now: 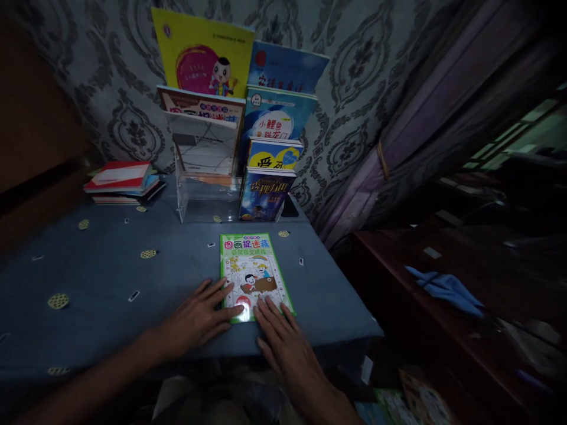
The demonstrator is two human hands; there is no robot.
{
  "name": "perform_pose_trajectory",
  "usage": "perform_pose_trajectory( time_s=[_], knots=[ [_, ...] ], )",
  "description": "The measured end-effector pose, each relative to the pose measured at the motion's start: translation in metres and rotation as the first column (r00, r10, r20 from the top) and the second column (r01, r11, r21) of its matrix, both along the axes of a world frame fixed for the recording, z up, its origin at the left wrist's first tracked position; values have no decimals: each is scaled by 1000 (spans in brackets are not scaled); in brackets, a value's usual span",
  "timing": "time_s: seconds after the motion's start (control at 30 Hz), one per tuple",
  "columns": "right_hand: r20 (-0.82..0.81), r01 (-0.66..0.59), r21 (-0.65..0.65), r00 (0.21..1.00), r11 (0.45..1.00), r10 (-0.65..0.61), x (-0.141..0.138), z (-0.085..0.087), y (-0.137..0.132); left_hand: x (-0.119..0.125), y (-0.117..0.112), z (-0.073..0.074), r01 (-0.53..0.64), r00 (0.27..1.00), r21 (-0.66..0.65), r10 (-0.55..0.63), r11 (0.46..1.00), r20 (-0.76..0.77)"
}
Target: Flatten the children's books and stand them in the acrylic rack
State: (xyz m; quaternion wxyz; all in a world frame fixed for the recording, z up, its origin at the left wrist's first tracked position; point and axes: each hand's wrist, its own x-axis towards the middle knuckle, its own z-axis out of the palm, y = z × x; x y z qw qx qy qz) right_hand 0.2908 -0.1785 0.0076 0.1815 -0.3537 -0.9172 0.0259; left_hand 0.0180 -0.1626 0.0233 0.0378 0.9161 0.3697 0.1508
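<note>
A green-bordered children's picture book [252, 268] lies face up on the blue tablecloth [177, 265], near the table's front edge. Its cover shows cartoon children and large coloured Chinese characters. My left hand [204, 313] rests at the book's left side, fingers spread, fingertips over the edge of the cover. On the lower right of the cover lies my right hand [286, 333], flat with its fingers stretched out. Neither hand grips the book. Behind it stands a clear book rack [208, 203] holding several upright books, among them a yellow one [204, 44] and a dark blue one [266, 195].
A small stack of books [121, 180] with a red one on top sits at the back left. A dark flat object [290, 206] lies beside the rack. Right of the table are a purple curtain [381, 141], a dark red surface [381, 254] and a blue cloth [445, 289].
</note>
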Motion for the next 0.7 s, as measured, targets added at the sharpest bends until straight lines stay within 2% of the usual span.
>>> perform_pose_trajectory(
  time_s=[0.2,0.33,0.43,0.57,0.63,0.7],
  knots=[
    [-99,87,4,991,996,-86,29,-2,21,0,-1,1,-22,1000,-42,22,999,11],
    [-96,113,-19,989,993,-114,34,0,46,-3,5,4,-46,999,-82,48,996,24],
    [-95,131,-38,986,991,-134,29,3,65,-3,19,3,-150,988,-81,154,985,34],
    [-177,132,-73,974,989,-143,18,2,91,1,42,-5,-373,925,-104,378,922,32],
    [-240,135,-86,959,987,-152,13,-2,101,4,52,-10,-412,905,-127,422,902,60],
    [-309,152,-95,935,984,-174,10,-7,109,7,61,-13,-403,895,-159,425,901,138]
  ],
)
